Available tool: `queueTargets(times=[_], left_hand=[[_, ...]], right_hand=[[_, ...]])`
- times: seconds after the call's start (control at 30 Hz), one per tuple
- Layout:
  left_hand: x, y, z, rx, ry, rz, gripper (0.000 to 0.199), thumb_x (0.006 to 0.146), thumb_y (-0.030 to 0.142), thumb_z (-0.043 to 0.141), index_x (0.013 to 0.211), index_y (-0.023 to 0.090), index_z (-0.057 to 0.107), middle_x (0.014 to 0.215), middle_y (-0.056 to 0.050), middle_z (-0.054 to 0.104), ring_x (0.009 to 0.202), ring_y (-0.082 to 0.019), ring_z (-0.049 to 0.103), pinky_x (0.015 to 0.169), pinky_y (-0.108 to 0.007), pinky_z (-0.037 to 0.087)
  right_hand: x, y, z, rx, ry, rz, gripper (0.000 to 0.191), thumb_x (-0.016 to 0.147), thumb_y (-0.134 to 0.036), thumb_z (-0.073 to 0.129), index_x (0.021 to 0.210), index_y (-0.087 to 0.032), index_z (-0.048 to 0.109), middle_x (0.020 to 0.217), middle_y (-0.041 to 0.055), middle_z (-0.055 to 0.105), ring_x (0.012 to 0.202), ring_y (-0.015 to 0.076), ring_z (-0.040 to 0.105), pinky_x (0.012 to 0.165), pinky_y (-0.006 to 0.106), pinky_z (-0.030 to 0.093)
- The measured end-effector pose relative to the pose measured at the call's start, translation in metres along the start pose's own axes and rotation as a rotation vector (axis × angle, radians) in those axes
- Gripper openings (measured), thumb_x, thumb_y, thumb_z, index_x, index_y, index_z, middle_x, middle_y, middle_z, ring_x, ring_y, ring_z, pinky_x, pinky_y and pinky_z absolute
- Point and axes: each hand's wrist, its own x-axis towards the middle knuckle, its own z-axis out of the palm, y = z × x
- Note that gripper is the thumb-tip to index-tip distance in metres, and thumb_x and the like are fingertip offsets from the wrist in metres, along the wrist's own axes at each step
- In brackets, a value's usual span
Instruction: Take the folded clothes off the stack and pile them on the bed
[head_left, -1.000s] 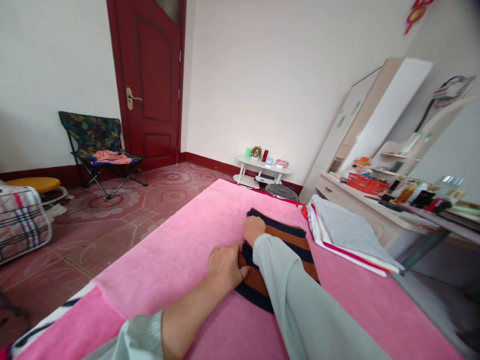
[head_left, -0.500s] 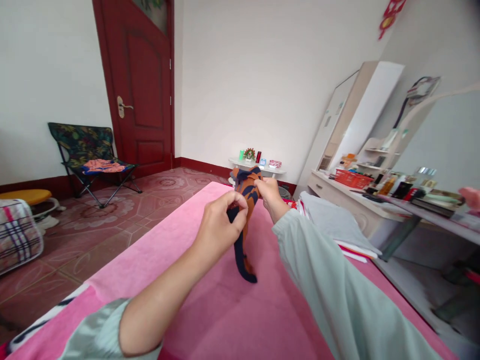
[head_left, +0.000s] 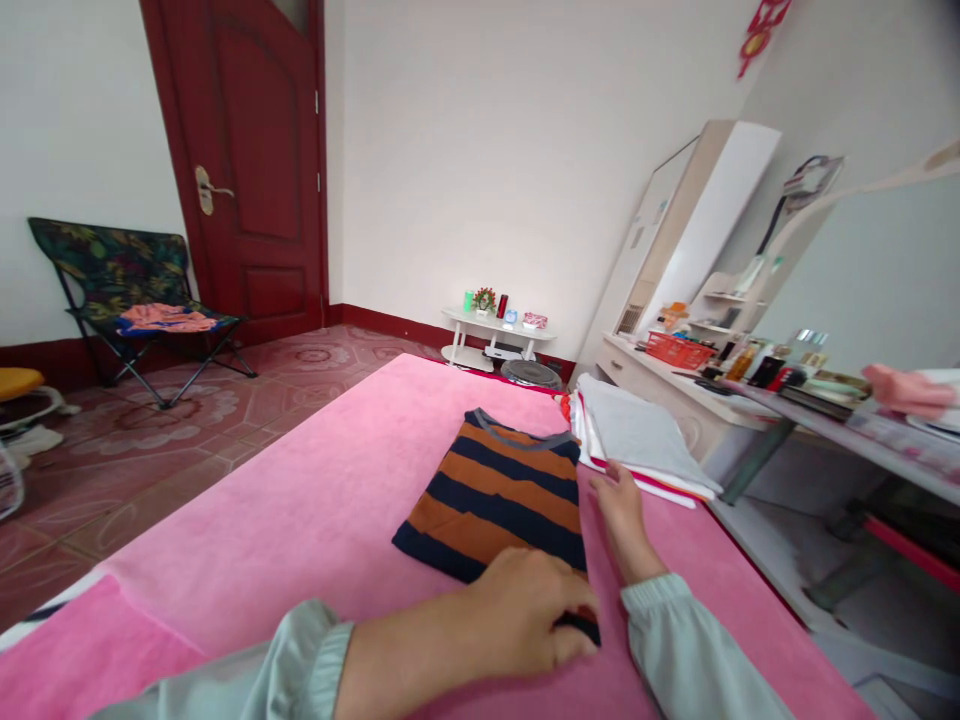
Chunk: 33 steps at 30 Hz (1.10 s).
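A striped shirt (head_left: 502, 490) in orange and navy, with a grey neckline, lies folded and flat on the pink bedspread (head_left: 322, 470). My left hand (head_left: 529, 610) is at the shirt's near edge, fingers closed on its near right corner, where a bit of dark cloth shows by the thumb. To the right of the shirt, my right hand (head_left: 621, 510) is apart from it, fingers spread and holding nothing. My left hand and wrist hide part of the near edge.
Folded grey and white clothes (head_left: 637, 430) are stacked right of the shirt. Beyond the bed's right side stands a dresser (head_left: 660, 385) with a red basket (head_left: 679, 350). A folding chair (head_left: 135, 285) and a low white shelf (head_left: 499, 322) stand farther off.
The shirt, held up and bunched between both hands before, now lies flat on the bed. My right hand has let go and moved right; my left hand has come nearer. The view has shifted.
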Motion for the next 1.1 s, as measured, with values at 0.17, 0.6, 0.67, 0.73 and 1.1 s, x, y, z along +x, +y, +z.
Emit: queueTargets(times=[0.17, 0.6, 0.67, 0.73, 1.1], left_hand=[[0.013, -0.051, -0.025, 0.186, 0.124, -0.169, 0.023, 0.086, 0.03, 0.053, 0.103, 0.026, 0.068, 0.098, -0.003, 0.07, 0.091, -0.02, 0.064, 0.08, -0.029, 0.046], [0.002, -0.18, -0.046, 0.118, -0.087, -0.298, 0.051, 0.093, 0.034, 0.04, 0.142, 0.024, 0.036, 0.153, -0.003, 0.025, 0.142, -0.017, 0.017, 0.116, -0.038, 0.015], [0.001, -0.181, -0.045, 0.121, -0.069, -0.299, 0.051, 0.092, 0.031, 0.042, 0.142, 0.023, 0.037, 0.153, -0.004, 0.025, 0.142, -0.018, 0.017, 0.115, -0.04, 0.015], [0.0, -0.18, -0.044, 0.121, -0.054, -0.288, 0.051, 0.091, 0.03, 0.043, 0.141, 0.022, 0.037, 0.152, -0.005, 0.025, 0.142, -0.019, 0.018, 0.115, -0.04, 0.016], [-0.003, -0.184, -0.046, 0.059, -0.069, -0.289, 0.052, 0.09, 0.028, 0.047, 0.141, 0.022, 0.037, 0.152, -0.006, 0.026, 0.142, -0.019, 0.017, 0.115, -0.041, 0.014]], right_hand=[[-0.015, -0.002, 0.012, -0.165, -0.118, -0.331, 0.029, 0.08, -0.029, 0.047, 0.099, -0.016, 0.064, 0.11, 0.0123, 0.064, 0.104, 0.0229, 0.059, 0.095, 0.041, 0.044], [-0.021, -0.002, 0.044, -0.852, -0.49, -0.422, 0.054, 0.095, -0.04, 0.032, 0.141, -0.014, 0.037, 0.15, 0.0156, 0.028, 0.14, 0.0272, 0.023, 0.111, 0.049, 0.02], [-0.032, -0.016, 0.039, -0.819, -0.475, -0.515, 0.046, 0.093, -0.027, 0.038, 0.138, -0.019, 0.043, 0.151, 0.0146, 0.028, 0.139, 0.0287, 0.024, 0.11, 0.054, 0.018], [-0.049, -0.031, 0.029, -0.691, -0.54, -0.687, 0.048, 0.087, -0.011, 0.038, 0.132, -0.023, 0.049, 0.149, 0.0113, 0.032, 0.137, 0.026, 0.028, 0.11, 0.054, 0.019], [-0.127, -0.056, -0.049, -0.384, -0.95, -0.74, 0.033, 0.083, -0.004, 0.035, 0.098, -0.021, 0.059, 0.096, 0.0073, 0.059, 0.091, 0.018, 0.054, 0.079, 0.032, 0.047]])
